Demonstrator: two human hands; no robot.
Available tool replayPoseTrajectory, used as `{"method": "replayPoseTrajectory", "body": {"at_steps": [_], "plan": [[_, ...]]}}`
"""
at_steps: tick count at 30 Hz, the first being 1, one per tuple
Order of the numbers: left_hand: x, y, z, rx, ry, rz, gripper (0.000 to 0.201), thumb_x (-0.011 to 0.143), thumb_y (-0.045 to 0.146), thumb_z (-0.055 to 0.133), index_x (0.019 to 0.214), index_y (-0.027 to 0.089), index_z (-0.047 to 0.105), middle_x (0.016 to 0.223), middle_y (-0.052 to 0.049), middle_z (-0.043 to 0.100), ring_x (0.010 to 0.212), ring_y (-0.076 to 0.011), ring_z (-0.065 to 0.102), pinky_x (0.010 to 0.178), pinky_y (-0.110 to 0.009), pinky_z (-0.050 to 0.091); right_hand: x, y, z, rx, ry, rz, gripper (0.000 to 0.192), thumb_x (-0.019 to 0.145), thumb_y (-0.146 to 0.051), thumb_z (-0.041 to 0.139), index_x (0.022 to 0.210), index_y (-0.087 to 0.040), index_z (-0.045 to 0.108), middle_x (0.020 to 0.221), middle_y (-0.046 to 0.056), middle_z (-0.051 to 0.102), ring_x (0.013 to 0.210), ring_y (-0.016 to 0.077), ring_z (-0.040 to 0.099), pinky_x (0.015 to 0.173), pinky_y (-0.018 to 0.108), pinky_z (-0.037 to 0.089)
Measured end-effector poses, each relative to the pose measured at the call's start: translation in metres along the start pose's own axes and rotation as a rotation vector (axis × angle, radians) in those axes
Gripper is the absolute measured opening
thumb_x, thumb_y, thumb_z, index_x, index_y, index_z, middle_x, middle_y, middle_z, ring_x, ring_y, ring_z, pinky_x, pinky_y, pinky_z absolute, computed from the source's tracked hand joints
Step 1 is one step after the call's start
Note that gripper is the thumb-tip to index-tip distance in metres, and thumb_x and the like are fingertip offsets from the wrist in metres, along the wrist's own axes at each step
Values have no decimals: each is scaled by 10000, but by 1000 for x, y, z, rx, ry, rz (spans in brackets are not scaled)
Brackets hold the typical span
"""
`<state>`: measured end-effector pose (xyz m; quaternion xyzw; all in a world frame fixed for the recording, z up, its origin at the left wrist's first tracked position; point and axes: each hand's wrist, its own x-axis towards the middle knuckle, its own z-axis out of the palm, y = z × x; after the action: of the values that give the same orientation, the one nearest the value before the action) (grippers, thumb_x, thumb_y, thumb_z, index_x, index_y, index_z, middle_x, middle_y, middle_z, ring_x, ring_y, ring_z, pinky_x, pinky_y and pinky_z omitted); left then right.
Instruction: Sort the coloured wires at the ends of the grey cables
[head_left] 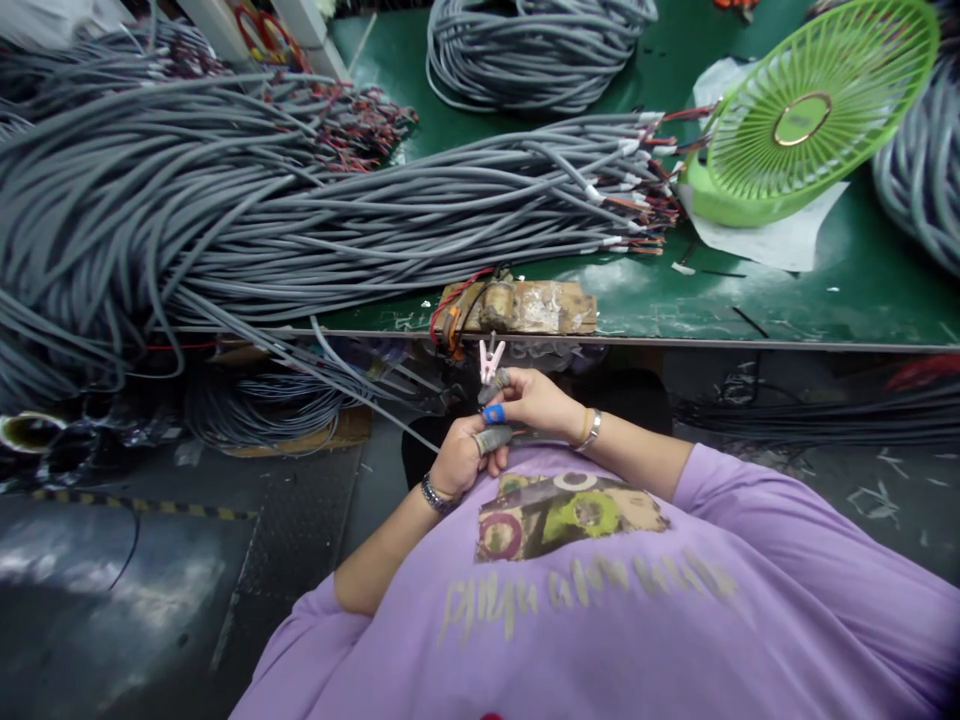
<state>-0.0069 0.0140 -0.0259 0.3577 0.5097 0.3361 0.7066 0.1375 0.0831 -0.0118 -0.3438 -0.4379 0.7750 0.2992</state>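
Observation:
Close to my body, my left hand (459, 455) is closed around the end of a grey cable (405, 428), which runs in from the bundle on the left. Thin wire ends stick out beside its wrapped finger. Touching it, my right hand (541, 403) has thumb and index finger pinched together, with a blue band on the thumb and grey wrap on the index finger. What lies in that pinch is too small to make out. Just beyond the fingertips is a pink clothes peg (491, 358), in front of a small motor (499, 300) mounted on a wooden block (559, 307) at the bench edge.
A large bundle of grey cables (375, 215) with stripped, coloured ends covers the left of the green bench (787, 305). Behind it lies a cable coil (536, 50). At right stands a green fan (814, 115) on white paper. More cables (270, 410) lie below the bench.

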Motion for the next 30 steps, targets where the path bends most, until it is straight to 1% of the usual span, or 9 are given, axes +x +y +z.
{"method": "replayPoseTrajectory", "body": {"at_steps": [3,7,15,19,22,24,26,28,30], "plan": [[0,-2,0,-2,60,37,280,719,361,702,609,128,593,478,-9,608,340,-71,490,359,-180,280,-1,2,-2,-25,85,-15,295,531,-184,807,719,-149,583,591,-39,634,518,75,562,501,185,447],[0,-5,-2,4,104,92,300,749,383,683,616,131,587,495,-8,614,355,-76,510,374,-184,308,-3,4,-4,15,167,-12,328,524,-232,833,736,-149,595,599,-29,651,536,98,600,527,211,488],[-1,-4,1,-20,142,118,348,753,425,692,605,130,580,484,-11,612,345,-69,499,355,-174,257,-2,6,-3,139,214,11,347,508,-265,865,722,-143,620,626,-5,682,545,102,604,537,218,484],[-4,-1,1,-57,148,70,376,709,471,722,620,130,590,474,-9,607,330,-70,475,345,-176,290,1,7,-11,199,289,29,270,652,-307,812,740,-141,619,667,19,702,538,67,569,493,159,433],[-6,5,0,-92,146,62,388,663,489,747,648,133,596,447,-1,591,308,-74,454,321,-176,283,5,6,-18,270,332,102,221,813,-349,700,783,-155,598,709,34,710,568,76,589,501,158,452],[-7,10,0,-127,125,70,395,632,489,768,663,132,601,422,5,574,293,-74,437,305,-171,263,9,4,-21,307,303,146,260,888,-402,610,816,-153,602,726,43,706,567,82,591,496,166,461],[-6,16,-1,-166,79,71,395,618,478,782,677,127,611,399,8,557,279,-73,418,292,-167,248,14,-1,-22,320,229,181,341,920,-461,544,838,-139,622,737,48,695,559,81,585,483,169,458],[-2,21,-3,-197,6,66,381,621,457,786,675,119,620,379,7,541,263,-73,398,278,-165,235,19,-6,-20,320,134,191,410,923,-510,513,845,-129,641,737,46,678,556,82,578,477,172,455],[3,25,-5,-230,-78,56,360,626,433,785,672,111,631,362,2,529,246,-77,382,262,-167,220,24,-10,-17,305,53,162,452,911,-548,507,855,-126,658,737,45,667,560,84,570,481,177,453]]}}
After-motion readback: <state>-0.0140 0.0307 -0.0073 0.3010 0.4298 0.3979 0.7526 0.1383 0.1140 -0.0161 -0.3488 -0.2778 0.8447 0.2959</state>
